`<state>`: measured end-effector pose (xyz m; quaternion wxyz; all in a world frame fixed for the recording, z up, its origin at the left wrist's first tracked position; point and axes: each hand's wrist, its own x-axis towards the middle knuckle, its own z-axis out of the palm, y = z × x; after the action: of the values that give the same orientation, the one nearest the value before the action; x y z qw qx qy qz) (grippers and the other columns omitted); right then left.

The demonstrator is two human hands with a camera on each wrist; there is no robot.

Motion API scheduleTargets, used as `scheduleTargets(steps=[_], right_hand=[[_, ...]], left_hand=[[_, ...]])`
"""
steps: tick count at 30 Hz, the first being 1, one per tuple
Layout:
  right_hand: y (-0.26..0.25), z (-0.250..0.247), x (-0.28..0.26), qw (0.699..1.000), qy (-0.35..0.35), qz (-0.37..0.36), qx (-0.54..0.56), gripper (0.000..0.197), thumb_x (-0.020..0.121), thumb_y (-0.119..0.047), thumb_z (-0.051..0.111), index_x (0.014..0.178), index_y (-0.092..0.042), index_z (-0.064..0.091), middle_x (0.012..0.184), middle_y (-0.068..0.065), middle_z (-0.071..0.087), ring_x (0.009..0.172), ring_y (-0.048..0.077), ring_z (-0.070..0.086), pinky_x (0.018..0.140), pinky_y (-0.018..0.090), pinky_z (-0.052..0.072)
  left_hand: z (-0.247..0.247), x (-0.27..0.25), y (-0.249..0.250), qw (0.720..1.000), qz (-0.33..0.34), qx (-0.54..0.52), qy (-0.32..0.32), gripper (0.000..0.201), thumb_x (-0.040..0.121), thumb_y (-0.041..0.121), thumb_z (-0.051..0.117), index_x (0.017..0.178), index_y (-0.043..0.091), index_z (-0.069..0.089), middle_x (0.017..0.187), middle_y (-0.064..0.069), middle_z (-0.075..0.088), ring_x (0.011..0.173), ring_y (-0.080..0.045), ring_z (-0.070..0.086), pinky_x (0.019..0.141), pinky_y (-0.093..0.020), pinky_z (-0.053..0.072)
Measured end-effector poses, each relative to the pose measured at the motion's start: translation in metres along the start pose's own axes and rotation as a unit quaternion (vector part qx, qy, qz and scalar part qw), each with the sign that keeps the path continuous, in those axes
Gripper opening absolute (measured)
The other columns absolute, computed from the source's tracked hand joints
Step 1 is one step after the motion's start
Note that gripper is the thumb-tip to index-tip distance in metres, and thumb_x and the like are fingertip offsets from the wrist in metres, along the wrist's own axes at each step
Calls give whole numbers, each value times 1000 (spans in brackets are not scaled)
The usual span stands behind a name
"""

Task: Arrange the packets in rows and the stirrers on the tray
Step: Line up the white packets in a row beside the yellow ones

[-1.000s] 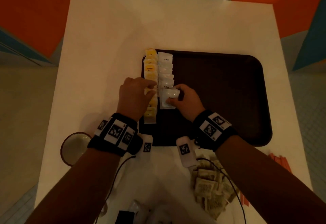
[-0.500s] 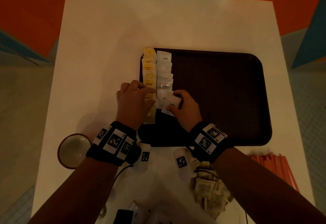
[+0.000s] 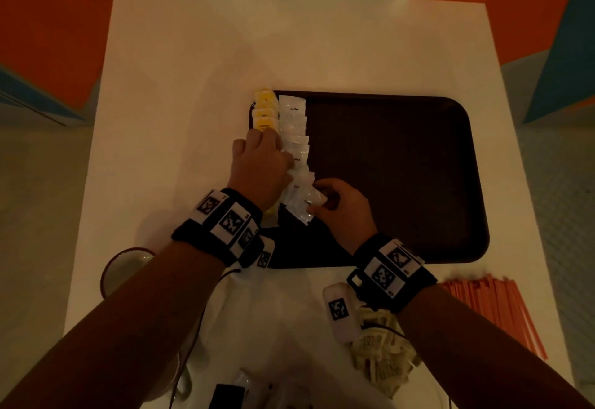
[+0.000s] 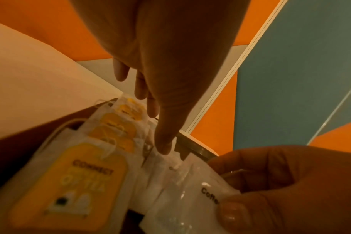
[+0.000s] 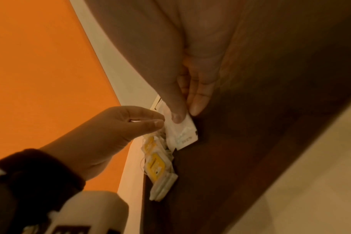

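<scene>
A dark brown tray [image 3: 402,183] lies on the white table. Along its left edge runs a row of yellow tea packets [image 3: 265,112] [image 4: 70,182], and beside it a row of white coffee packets [image 3: 294,131]. My left hand [image 3: 270,151] [image 4: 156,126] lies over both rows with straight fingers, its thumb touching the white row. My right hand [image 3: 322,202] [image 5: 185,113] pinches one white coffee packet [image 3: 302,212] [image 4: 186,205] [image 5: 182,134] at the near end of the white row. Orange stirrers [image 3: 495,308] lie on the table right of my right wrist.
A heap of brown packets [image 3: 383,354] sits on the table under my right forearm. A round red-rimmed cup [image 3: 125,267] stands near the table's left edge. A small dark object [image 3: 228,395] and cables lie at the near edge.
My right hand has drawn the white packet nearer, to the near end of the white row. My left hand has stayed on the rows, its fingers stretched farther along them.
</scene>
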<state>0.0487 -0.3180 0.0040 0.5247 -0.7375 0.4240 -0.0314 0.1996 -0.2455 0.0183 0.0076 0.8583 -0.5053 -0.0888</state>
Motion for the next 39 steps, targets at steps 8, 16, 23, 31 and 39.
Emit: scheduleTargets(steps=[8,16,23,31,39], right_hand=[[3,-2,-3,997,-24,-1,-68,31,78,-13,71,109,-13,64,110,4,58,86,5,49,67,3,40],[4,7,-3,997,-12,2,-73,33,79,-11,70,112,-11,63,115,6,59,97,11,52,80,12,35],[5,10,-3,999,16,-3,-46,29,77,-10,73,104,-10,65,106,5,57,86,7,50,70,10,38],[-2,5,0,998,-10,-21,-60,44,65,-1,79,104,-10,59,100,9,55,81,15,54,74,26,50],[-7,0,5,995,-45,-32,-79,43,65,-3,79,102,-12,58,93,5,54,79,17,56,72,26,53]], left_hand=[[-1,1,-4,999,-18,-26,24,13,76,32,68,82,23,75,104,-8,55,98,-37,46,78,-44,35],[8,10,5,998,20,64,1,11,68,33,72,67,22,72,95,-7,60,89,-34,56,71,-39,41],[-3,8,8,1000,22,-11,-9,13,67,27,74,70,15,71,103,-10,56,99,-39,49,77,-46,35],[-3,4,10,995,20,-42,-89,31,85,43,56,103,22,69,124,-1,45,116,-29,33,92,-44,29],[-10,-5,4,990,45,-26,-134,36,74,52,66,101,28,69,127,0,40,119,-29,29,94,-46,28]])
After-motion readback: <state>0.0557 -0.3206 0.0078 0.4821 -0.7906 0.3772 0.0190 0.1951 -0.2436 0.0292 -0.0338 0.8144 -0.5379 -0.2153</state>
